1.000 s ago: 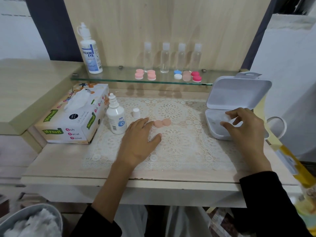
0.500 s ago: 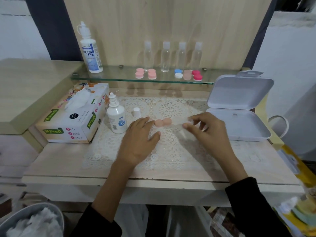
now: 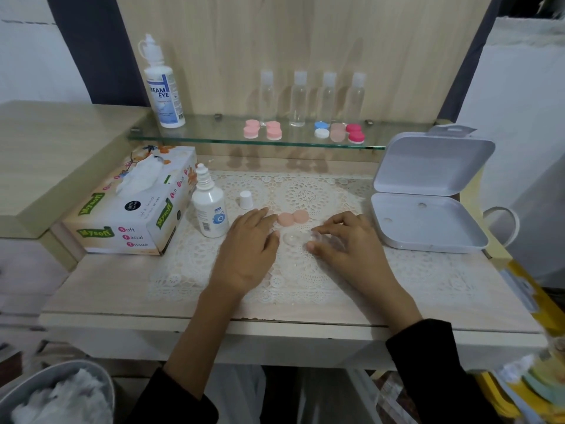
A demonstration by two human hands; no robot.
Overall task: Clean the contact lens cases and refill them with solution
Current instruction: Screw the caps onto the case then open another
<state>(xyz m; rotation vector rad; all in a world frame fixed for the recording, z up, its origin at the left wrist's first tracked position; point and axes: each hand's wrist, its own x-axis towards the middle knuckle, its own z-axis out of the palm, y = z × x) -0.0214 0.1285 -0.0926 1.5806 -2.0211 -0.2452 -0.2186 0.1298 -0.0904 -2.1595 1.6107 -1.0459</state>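
A clear lens case base (image 3: 298, 239) lies on the lace mat (image 3: 305, 270). My right hand (image 3: 345, 243) pinches its right end between thumb and fingers. My left hand (image 3: 249, 246) rests flat on the mat just left of the case, fingers straight. Two peach caps (image 3: 293, 217) lie side by side right behind the case. A small solution bottle (image 3: 209, 208) stands uncapped at the left, its white cap (image 3: 246, 199) beside it.
An open white box (image 3: 428, 221) sits at the right. A tissue box (image 3: 134, 206) is at the left. The glass shelf (image 3: 214, 137) carries a large solution bottle (image 3: 162, 87), several clear bottles (image 3: 298, 97) and several coloured lens cases (image 3: 305, 131). A bin (image 3: 61, 393) stands below left.
My right hand took the clear case base out of the white box and carried it left onto the mat. My left hand stayed where it was.
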